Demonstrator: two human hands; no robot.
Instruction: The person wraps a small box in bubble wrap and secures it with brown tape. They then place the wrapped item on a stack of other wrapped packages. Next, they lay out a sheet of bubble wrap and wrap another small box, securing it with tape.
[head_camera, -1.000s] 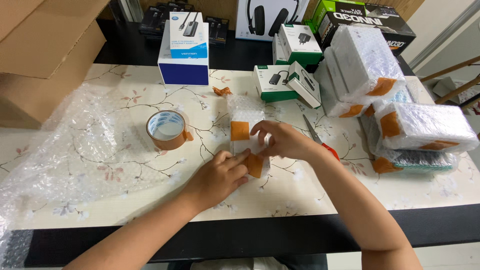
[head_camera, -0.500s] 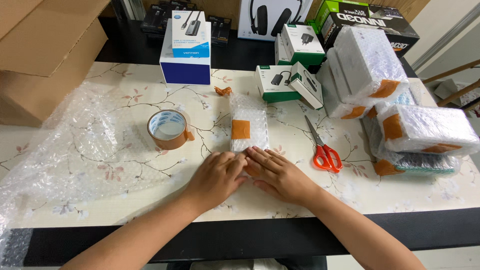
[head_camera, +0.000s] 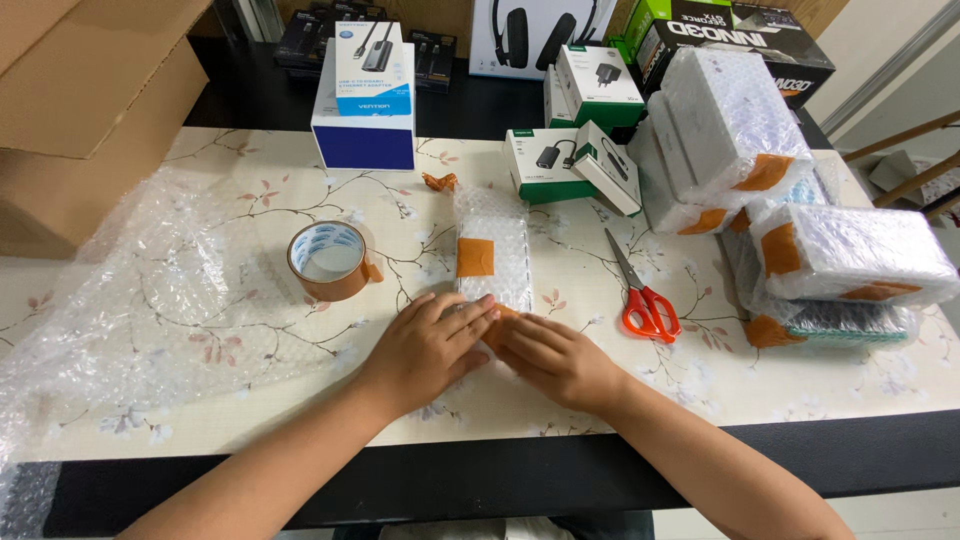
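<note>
Bubble-wrapped parcel (head_camera: 492, 255) lies mid-tabletop (head_camera: 300, 420), brown tape strip across it. Your left hand (head_camera: 428, 350) and right hand (head_camera: 555, 358), fingers spread flat, press its near end.

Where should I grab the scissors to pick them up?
Take the scissors by the orange handles, coming from the near side with the right hand. They lie flat with the loops toward you and the blades pointing away, toward the boxes.

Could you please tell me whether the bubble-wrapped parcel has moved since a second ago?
Yes. The bubble-wrapped parcel was lifted between both hands; now it lies flat on the table, right of the tape roll.
</note>
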